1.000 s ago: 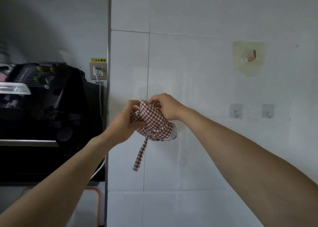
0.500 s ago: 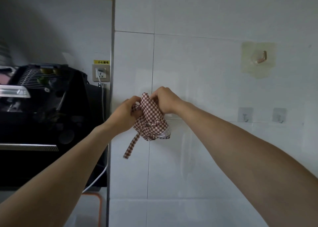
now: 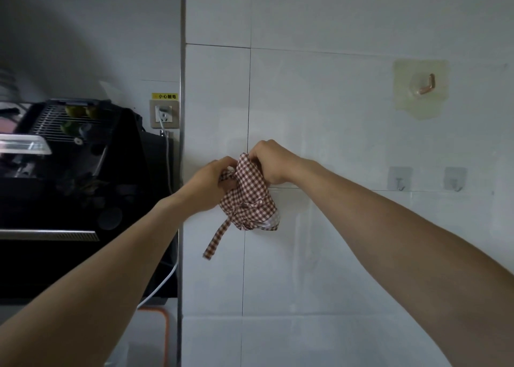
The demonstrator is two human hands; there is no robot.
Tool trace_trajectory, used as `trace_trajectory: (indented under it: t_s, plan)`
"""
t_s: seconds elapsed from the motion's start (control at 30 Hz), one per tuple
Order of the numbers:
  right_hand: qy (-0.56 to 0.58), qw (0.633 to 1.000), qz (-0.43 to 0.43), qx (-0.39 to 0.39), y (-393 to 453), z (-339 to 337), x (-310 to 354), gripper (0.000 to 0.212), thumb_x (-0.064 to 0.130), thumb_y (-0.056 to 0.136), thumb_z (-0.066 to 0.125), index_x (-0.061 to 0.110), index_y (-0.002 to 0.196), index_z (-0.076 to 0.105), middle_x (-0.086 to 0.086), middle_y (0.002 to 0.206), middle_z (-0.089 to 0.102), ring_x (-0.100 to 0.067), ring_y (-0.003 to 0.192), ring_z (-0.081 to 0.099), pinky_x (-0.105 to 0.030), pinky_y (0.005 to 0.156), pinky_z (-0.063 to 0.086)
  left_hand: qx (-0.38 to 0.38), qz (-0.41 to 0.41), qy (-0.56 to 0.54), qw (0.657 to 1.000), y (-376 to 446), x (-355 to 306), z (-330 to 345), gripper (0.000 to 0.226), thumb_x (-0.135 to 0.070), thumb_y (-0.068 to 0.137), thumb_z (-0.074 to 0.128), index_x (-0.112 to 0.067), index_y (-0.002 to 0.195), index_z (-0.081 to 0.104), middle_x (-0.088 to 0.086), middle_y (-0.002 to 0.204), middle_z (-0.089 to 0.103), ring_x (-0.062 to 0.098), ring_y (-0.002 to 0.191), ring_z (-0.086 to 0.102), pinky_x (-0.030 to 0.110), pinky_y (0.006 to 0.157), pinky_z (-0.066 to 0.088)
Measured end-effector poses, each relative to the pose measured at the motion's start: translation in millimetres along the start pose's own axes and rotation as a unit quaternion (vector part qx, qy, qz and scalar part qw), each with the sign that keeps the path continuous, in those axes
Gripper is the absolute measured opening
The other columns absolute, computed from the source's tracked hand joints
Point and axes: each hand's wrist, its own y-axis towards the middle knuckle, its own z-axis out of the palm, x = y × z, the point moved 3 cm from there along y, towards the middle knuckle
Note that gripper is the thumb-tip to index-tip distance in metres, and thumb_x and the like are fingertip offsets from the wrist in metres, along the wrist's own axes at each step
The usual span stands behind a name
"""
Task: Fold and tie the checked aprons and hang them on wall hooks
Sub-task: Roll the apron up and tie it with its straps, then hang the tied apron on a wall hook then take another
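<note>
A red-and-white checked apron, bundled and tied, is held up against the white tiled wall. My left hand grips its left top part. My right hand pinches its upper edge. One strap dangles down to the lower left. Whatever the top of the bundle touches on the wall is hidden behind my hands. A copper-coloured hook on a clear adhesive pad sits high at the right. Two small metal hooks are stuck lower on the same wall.
A black range hood fills the left side, beyond a metal corner strip. A wall socket with a white cable plugged in is beside it. An orange tube shows at the bottom left.
Both hands have lifted the apron bundle a little higher on the wall and shifted slightly. The dangling strap swung to the left. The view has turned slightly left.
</note>
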Motion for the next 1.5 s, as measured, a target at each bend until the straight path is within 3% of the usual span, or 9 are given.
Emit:
trace_trajectory:
  t_s: [0.27, 0.37, 0.47, 0.77, 0.93, 1.1, 1.23, 1.37, 1.5]
  plan:
    - [0.097, 0.995, 0.031, 0.002, -12.0, 20.4, -12.4, 0.018, -0.009, 0.083, 0.064, 0.009, 0.079, 0.066, -0.003, 0.078, 0.065, -0.022, 0.077, 0.066, -0.028, 0.065, 0.050, 0.008, 0.000, 0.048, 0.999, -0.3, 4.8, 2.5, 0.032, -0.014, 0.098, 0.056, -0.023, 0.129, 0.056, 0.003, 0.121, 0.063, 0.021, 0.108, 0.060, 0.031, 0.088, 0.049]
    - [0.258, 0.964, 0.062, 0.026, -21.0, 26.6, -18.6, 0.026, -0.014, 0.086, 0.060, 0.004, 0.102, 0.071, -0.009, 0.093, 0.071, -0.027, 0.086, 0.071, -0.037, 0.070, 0.062, 0.009, 0.000, 0.075, 0.997, -0.6, 2.5, 1.6, 0.033, -0.016, 0.098, 0.057, -0.023, 0.130, 0.055, 0.003, 0.121, 0.063, 0.023, 0.108, 0.059, 0.033, 0.088, 0.049]
    - [0.293, 0.949, 0.078, 0.091, -32.4, 27.9, -14.6, 0.043, -0.014, 0.091, 0.047, 0.004, 0.127, 0.060, -0.010, 0.109, 0.068, -0.026, 0.093, 0.069, -0.036, 0.072, 0.062, 0.031, -0.007, 0.106, 0.994, 1.5, 0.2, 1.5, 0.034, -0.017, 0.099, 0.055, -0.022, 0.132, 0.053, 0.006, 0.122, 0.061, 0.026, 0.109, 0.058, 0.036, 0.090, 0.049]
    - [0.313, 0.911, 0.133, 0.232, -51.8, 26.8, -10.0, 0.070, -0.009, 0.077, 0.048, 0.017, 0.142, 0.043, -0.001, 0.112, 0.059, -0.027, 0.111, 0.060, -0.046, 0.088, 0.058, 0.071, -0.005, 0.193, 0.979, 2.5, -14.9, -0.1, 0.040, -0.021, 0.102, 0.049, -0.024, 0.141, 0.049, 0.012, 0.125, 0.054, 0.028, 0.105, 0.054, 0.037, 0.089, 0.050]
    - [0.502, 0.844, 0.142, 0.121, -49.0, 27.7, -15.7, 0.059, 0.016, 0.064, 0.054, -0.001, 0.120, 0.059, -0.013, 0.115, 0.065, -0.027, 0.109, 0.061, -0.047, 0.093, 0.055, 0.062, 0.012, 0.273, 0.960, 2.3, -28.0, -3.2, 0.039, -0.025, 0.102, 0.046, -0.034, 0.140, 0.049, 0.011, 0.122, 0.048, 0.032, 0.118, 0.044, 0.043, 0.098, 0.040]
    - [0.453, 0.875, 0.158, 0.055, -44.5, 42.8, -12.2, 0.046, 0.044, 0.080, 0.078, 0.013, 0.114, 0.070, -0.005, 0.106, 0.075, -0.020, 0.098, 0.072, -0.039, 0.078, 0.062, 0.027, 0.005, 0.233, 0.972, 1.4, -30.2, -0.1, 0.035, -0.027, 0.100, 0.054, -0.028, 0.135, 0.056, 0.011, 0.121, 0.051, 0.030, 0.117, 0.047, 0.039, 0.094, 0.044]
    - [0.439, 0.878, 0.183, 0.048, -41.5, 40.5, -12.3, 0.033, 0.027, 0.083, 0.075, 0.010, 0.110, 0.068, -0.007, 0.104, 0.074, -0.022, 0.095, 0.071, -0.033, 0.070, 0.061, 0.001, 0.001, 0.130, 0.992, -7.0, -19.8, -1.3, 0.038, -0.038, 0.092, 0.066, -0.027, 0.128, 0.062, 0.008, 0.118, 0.050, 0.027, 0.112, 0.050, 0.039, 0.095, 0.047]
    - [0.407, 0.893, 0.187, 0.046, -35.1, 30.7, -5.5, 0.012, 0.017, 0.070, 0.073, 0.015, 0.080, 0.066, -0.006, 0.087, 0.068, -0.021, 0.091, 0.067, -0.035, 0.072, 0.053, 0.026, -0.016, 0.026, 0.999, -11.6, -12.1, 1.3, 0.041, -0.035, 0.091, 0.068, -0.023, 0.129, 0.060, 0.003, 0.121, 0.058, 0.022, 0.108, 0.058, 0.033, 0.087, 0.052]
    - [0.349, 0.909, 0.203, 0.099, -28.4, 25.6, 3.0, 0.010, 0.015, 0.069, 0.069, 0.016, 0.076, 0.061, -0.003, 0.082, 0.060, -0.016, 0.078, 0.060, -0.026, 0.060, 0.043, 0.031, 0.002, 0.035, 0.999, -11.0, -10.3, 5.5, 0.034, -0.029, 0.093, 0.067, -0.018, 0.124, 0.063, 0.000, 0.116, 0.067, 0.019, 0.103, 0.060, 0.028, 0.081, 0.046]
